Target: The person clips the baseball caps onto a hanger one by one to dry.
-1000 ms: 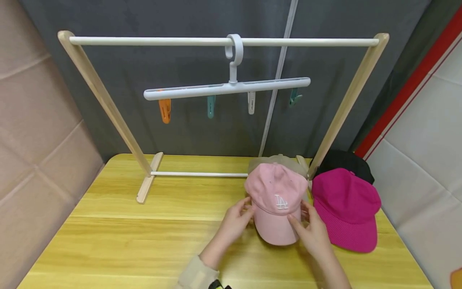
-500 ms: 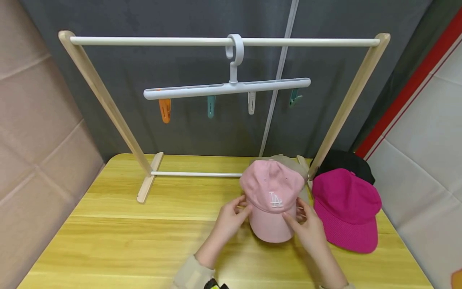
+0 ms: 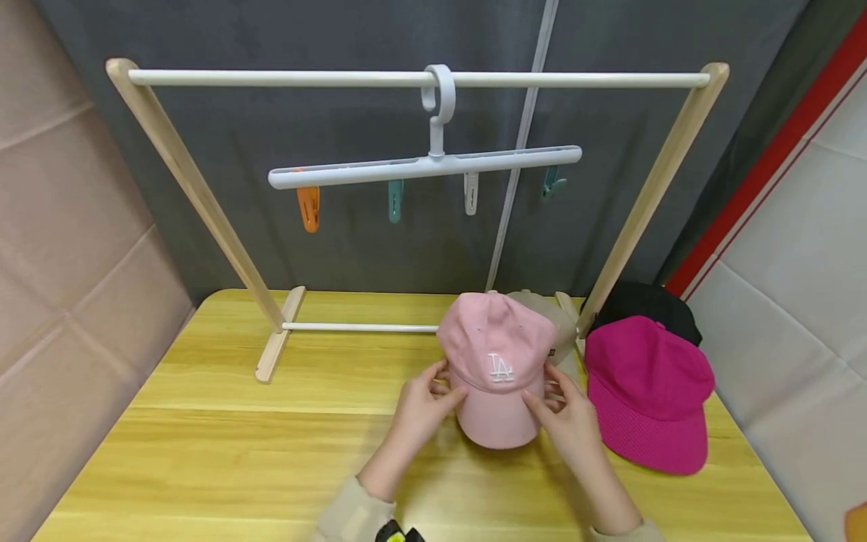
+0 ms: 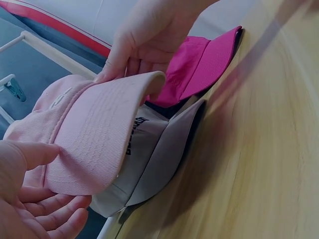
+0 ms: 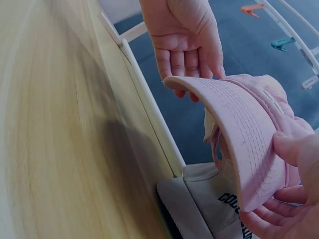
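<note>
Both hands hold a light pink cap (image 3: pixel 497 342) with white "LA" stitching, brim toward me, raised above the table. At the brim's left side the left hand (image 3: pixel 421 403) grips with the thumb on top and the fingers beneath. My right hand (image 3: pixel 565 414) pinches the opposite side the same way, as the right wrist view also shows. Below and behind the pink cap sits a beige cap (image 4: pixel 144 159) with dark lettering, mostly covered in the head view. To the right lie a magenta cap (image 3: pixel 650 391) and a black cap (image 3: pixel 643 305) partly behind it.
A wooden rack (image 3: pixel 183 181) with a white top rod (image 3: pixel 284 78) stands at the table's back. From the rod hangs a white hanger (image 3: pixel 352 173) bearing an orange clip (image 3: pixel 308 209), teal clip (image 3: pixel 395 201), white clip (image 3: pixel 470 193) and green clip (image 3: pixel 552 182). A low white bar (image 3: pixel 359 327) joins the feet.
Both hands have carried the pink cap left and slightly toward the back, uncovering more of the beige cap. The hanger and the other caps stay where they were.
</note>
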The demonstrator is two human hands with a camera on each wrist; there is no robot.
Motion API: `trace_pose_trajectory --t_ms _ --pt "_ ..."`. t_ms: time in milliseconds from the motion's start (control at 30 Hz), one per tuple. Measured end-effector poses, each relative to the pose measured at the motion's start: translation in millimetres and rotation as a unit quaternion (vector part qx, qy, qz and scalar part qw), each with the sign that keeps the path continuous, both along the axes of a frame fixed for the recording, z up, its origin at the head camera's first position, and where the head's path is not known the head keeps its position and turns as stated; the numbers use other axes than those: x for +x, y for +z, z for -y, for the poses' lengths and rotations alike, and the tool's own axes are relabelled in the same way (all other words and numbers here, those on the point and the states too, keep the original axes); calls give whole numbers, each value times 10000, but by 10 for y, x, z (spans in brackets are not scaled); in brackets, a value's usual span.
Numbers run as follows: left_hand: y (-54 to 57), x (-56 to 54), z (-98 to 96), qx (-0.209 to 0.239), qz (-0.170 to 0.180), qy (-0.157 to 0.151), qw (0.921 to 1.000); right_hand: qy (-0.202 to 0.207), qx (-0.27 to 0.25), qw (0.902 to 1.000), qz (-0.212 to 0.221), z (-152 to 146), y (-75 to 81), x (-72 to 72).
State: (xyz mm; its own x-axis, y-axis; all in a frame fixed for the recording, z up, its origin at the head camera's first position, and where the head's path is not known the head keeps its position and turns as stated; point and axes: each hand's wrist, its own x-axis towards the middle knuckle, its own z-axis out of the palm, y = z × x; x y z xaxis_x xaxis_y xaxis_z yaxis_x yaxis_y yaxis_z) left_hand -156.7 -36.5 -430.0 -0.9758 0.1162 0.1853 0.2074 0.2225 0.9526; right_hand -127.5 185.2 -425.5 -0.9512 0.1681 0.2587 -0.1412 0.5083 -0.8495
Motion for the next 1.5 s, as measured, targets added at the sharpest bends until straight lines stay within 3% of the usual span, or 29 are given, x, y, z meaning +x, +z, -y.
trace_pose_trajectory --t_ms 400,867,1300,1500 --pt "45 -23 103 -86 -143 195 9997 301 -241 9990 -245 52 -4 -91" --pt "127 -41 218 -107 -154 382 9991 513 -921 9944 110 98 95 -166" --pt "156 -34 296 -13 -86 468 9989 462 -1016 9925 494 138 140 -224" --pt "177 -26 324 -73 -27 465 9989 536 -1212 9901 470 144 162 -244"
